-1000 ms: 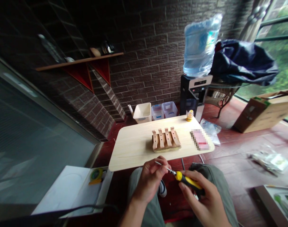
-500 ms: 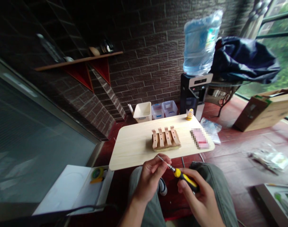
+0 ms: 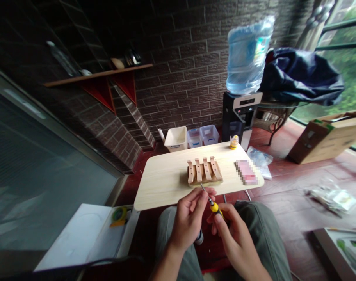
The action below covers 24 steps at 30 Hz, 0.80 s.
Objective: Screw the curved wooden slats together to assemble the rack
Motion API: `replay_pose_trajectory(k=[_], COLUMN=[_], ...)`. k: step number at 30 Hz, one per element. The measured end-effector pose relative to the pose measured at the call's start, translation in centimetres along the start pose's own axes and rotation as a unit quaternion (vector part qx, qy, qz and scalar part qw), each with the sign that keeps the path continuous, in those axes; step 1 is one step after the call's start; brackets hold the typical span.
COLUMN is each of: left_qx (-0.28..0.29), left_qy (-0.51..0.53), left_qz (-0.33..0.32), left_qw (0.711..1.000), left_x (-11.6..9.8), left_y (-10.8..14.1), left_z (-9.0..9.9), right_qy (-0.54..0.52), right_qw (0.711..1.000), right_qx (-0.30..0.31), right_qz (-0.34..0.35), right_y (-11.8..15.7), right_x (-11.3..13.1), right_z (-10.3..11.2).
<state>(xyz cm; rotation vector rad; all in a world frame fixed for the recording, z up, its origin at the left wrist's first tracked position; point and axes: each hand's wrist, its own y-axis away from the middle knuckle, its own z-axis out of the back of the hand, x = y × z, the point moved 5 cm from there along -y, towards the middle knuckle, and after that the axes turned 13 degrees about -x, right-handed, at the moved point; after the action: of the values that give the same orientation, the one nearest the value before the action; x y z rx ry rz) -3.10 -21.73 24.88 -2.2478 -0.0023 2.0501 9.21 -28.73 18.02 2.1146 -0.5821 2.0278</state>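
A screwdriver (image 3: 214, 207) with a yellow and black handle is held between my hands above my knees, its thin metal shaft slanting up and left. My right hand (image 3: 232, 230) is closed around the handle and hides its rear end. With thumb and fingertips, my left hand (image 3: 191, 212) pinches the shaft near its middle; the tip sticks out past the fingers. Whether a small part is also in the left fingers, I cannot tell. Just beyond the hands, on a light wooden table (image 3: 163, 175), stands a brown wooden piece (image 3: 205, 171) with several curved slats, touched by neither hand.
On the table are a pixelated pink object (image 3: 246, 171) at the right and a small yellow-based container (image 3: 234, 143) at the far corner. Behind stand plastic bins (image 3: 176, 139) and a water dispenser (image 3: 239, 113). A cardboard box (image 3: 321, 136) lies right; a yellow tape measure (image 3: 119, 216) rests at left.
The screwdriver has turned to a steeper angle, and its tip points further up toward the wooden piece. My right hand has shifted slightly left, covering more of the handle.
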Motion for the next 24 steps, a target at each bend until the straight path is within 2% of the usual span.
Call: replay_pose_trajectory(k=[5, 10, 13, 15, 20, 24], left_qx=[-0.019, -0.039, -0.054, -0.05, -0.044, -0.068], left_qy=[-0.02, -0.042, -0.057, -0.073, -0.077, -0.072], left_qz=[-0.028, -0.058, -0.079, -0.097, -0.12, -0.131], left_qw=[0.999, 0.997, 0.994, 0.991, 0.989, 0.986], left_x=[-0.2, 0.9, 2.4, 3.7, 6.6, 8.3], left_y=[-1.2, -4.3, -7.1, -9.3, -15.6, -20.7], left_z=[0.0, -0.3, -0.3, -0.3, -0.3, 0.0], right_qy=[-0.005, -0.026, -0.041, -0.037, -0.008, 0.005], right_qw=[1.0, 0.998, 0.997, 0.998, 0.994, 0.991], right_qx=[0.013, 0.034, 0.029, 0.026, 0.087, 0.119], right_qz=[-0.006, -0.048, -0.067, -0.045, 0.065, 0.055], right_y=[-1.2, -4.3, -7.7, -10.5, -18.1, -23.2], right_x=[-0.2, -1.1, -2.2, -2.6, -3.0, -4.9], right_z=[-0.5, -1.6, -2.6, -3.2, -5.6, -7.4])
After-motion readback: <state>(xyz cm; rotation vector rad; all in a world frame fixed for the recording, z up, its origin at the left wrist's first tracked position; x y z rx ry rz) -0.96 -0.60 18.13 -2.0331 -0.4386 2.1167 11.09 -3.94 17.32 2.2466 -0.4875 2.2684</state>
